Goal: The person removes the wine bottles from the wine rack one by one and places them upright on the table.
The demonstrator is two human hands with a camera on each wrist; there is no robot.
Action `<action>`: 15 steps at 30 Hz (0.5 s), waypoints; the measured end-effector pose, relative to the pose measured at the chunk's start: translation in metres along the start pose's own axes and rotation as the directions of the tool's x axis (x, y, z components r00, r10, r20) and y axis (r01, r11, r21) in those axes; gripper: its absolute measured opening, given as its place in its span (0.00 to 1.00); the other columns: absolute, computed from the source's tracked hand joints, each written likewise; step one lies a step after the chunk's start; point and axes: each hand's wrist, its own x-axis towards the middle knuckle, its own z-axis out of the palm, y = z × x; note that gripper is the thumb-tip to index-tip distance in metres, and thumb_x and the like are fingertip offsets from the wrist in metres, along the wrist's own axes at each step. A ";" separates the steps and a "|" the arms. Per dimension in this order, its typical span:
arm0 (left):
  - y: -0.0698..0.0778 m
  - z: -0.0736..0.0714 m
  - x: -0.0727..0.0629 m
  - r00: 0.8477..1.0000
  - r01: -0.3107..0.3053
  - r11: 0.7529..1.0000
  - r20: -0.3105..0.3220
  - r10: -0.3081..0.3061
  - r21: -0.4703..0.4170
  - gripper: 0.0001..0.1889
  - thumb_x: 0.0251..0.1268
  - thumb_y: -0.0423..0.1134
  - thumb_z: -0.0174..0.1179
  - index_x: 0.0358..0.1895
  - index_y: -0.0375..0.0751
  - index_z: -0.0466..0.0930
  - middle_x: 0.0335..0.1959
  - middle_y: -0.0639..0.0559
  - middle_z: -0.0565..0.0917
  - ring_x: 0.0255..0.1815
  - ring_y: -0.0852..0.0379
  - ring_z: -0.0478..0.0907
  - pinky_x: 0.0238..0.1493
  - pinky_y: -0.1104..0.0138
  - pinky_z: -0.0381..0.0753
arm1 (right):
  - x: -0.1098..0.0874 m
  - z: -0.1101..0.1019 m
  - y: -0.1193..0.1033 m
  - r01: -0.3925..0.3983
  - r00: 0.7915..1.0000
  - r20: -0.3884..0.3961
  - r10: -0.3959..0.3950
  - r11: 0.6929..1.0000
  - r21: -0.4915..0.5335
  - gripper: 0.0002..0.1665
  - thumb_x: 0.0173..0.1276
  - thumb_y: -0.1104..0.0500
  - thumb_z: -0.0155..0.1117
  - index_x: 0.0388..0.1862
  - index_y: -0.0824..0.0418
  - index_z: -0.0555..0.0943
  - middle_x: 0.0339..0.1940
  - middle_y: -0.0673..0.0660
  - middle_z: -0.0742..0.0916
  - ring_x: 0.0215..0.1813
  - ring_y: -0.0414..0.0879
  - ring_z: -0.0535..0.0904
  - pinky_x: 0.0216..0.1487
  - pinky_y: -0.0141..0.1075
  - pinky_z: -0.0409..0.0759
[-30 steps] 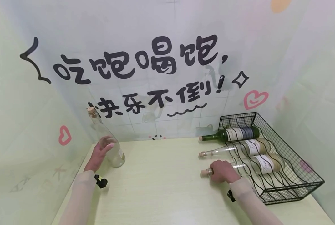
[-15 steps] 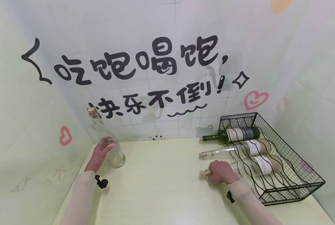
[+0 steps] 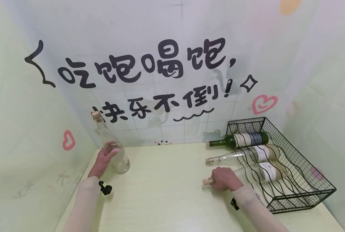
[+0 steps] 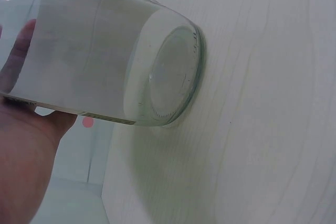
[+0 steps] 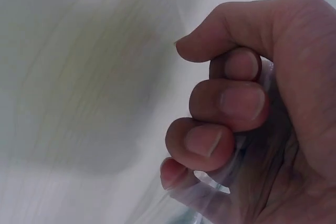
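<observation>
At the left, my left hand (image 3: 104,160) holds the body of a clear glass bottle (image 3: 121,165) with a cork in its neck. The left wrist view shows the base of this bottle (image 4: 176,74) at the pale tabletop, the fingers wrapped round behind the glass. My right hand (image 3: 225,179) grips the neck of another corked clear bottle (image 3: 268,170), nearest of three lying in a black wire rack (image 3: 302,190). Its cork (image 3: 208,181) sticks out beyond the fist. In the right wrist view the fingers (image 5: 239,106) are curled, hiding most of the neck.
A green bottle (image 3: 245,139) and a second clear bottle (image 3: 256,153) lie in the rack behind the gripped one, corks pointing left. The pale table (image 3: 163,193) lies between both hands. Printed wall sheets (image 3: 160,25) enclose the back and sides.
My right hand has moved slightly left, drawing the gripped bottle a little out of the rack. The left hand and its bottle stay in place.
</observation>
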 end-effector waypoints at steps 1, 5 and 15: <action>0.001 0.000 -0.001 1.000 0.001 1.000 -0.001 -0.001 0.003 0.24 0.79 0.43 0.56 0.72 0.46 0.63 0.53 0.75 0.79 0.55 0.78 0.76 0.56 0.82 0.70 | 0.000 0.000 -0.001 0.006 1.000 -0.002 -0.006 1.000 -0.005 0.17 0.50 0.61 0.62 0.12 0.50 0.65 0.16 0.50 0.71 0.21 0.43 0.64 0.22 0.40 0.65; 0.005 0.002 -0.003 1.000 0.007 1.000 -0.004 -0.007 0.022 0.24 0.79 0.45 0.57 0.72 0.50 0.63 0.54 0.74 0.78 0.56 0.78 0.75 0.57 0.81 0.69 | -0.001 -0.001 -0.006 0.023 1.000 -0.005 -0.023 1.000 0.002 0.16 0.52 0.61 0.62 0.12 0.51 0.67 0.16 0.49 0.70 0.21 0.43 0.62 0.23 0.39 0.64; 0.006 0.003 -0.005 1.000 0.012 1.000 -0.004 -0.012 0.025 0.25 0.78 0.46 0.57 0.73 0.48 0.62 0.54 0.73 0.78 0.56 0.78 0.75 0.57 0.81 0.69 | -0.003 -0.007 -0.017 0.030 0.999 -0.018 -0.030 1.000 -0.002 0.16 0.57 0.58 0.63 0.15 0.53 0.68 0.17 0.51 0.71 0.20 0.44 0.63 0.22 0.40 0.65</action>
